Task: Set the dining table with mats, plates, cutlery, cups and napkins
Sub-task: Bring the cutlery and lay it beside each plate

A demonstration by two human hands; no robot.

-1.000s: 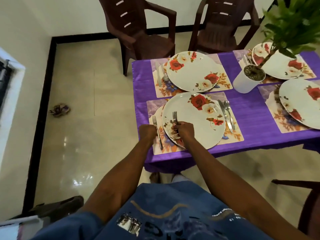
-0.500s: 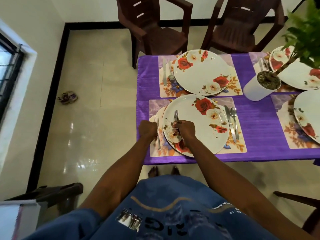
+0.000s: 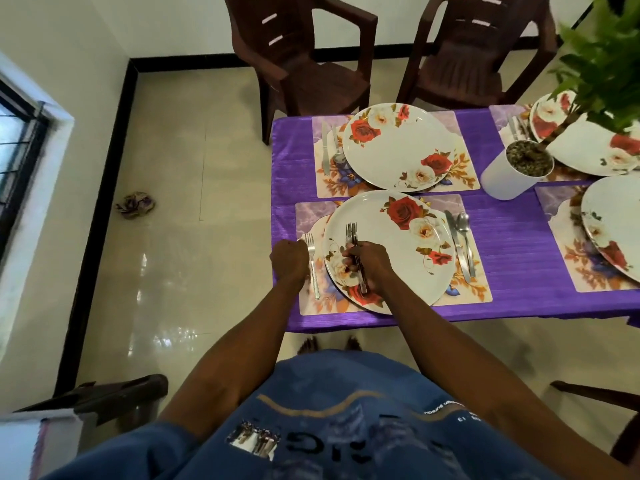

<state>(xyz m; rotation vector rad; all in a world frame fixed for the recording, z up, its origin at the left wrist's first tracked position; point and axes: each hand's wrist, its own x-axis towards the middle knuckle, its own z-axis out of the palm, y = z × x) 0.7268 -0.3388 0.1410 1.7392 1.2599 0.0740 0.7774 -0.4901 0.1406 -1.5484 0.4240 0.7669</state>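
Observation:
A purple-clothed table (image 3: 512, 216) carries floral mats, each with a white rose plate. Over the near plate (image 3: 398, 258) my right hand (image 3: 369, 263) grips a bundle of forks (image 3: 354, 244), tines pointing away from me. A single fork (image 3: 312, 268) lies on the near mat (image 3: 308, 220), left of that plate. My left hand (image 3: 290, 259) is curled beside this fork, at its left; whether it touches the fork is unclear. A knife (image 3: 456, 244) and a spoon (image 3: 465, 233) lie right of the near plate. The far plate (image 3: 398, 147) has a knife (image 3: 325, 150) at its left.
A white pot with a green plant (image 3: 512, 174) stands mid-table. More plates on mats sit at the right (image 3: 613, 223) and far right (image 3: 588, 147). Two brown chairs (image 3: 304, 64) stand behind the table, and other chairs show at the bottom left and right. A crumpled cloth (image 3: 135, 204) lies on the floor.
The view has shifted a little. The single fork now lies fully visible on the mat beside my left hand. My right hand still holds the forks over the near plate.

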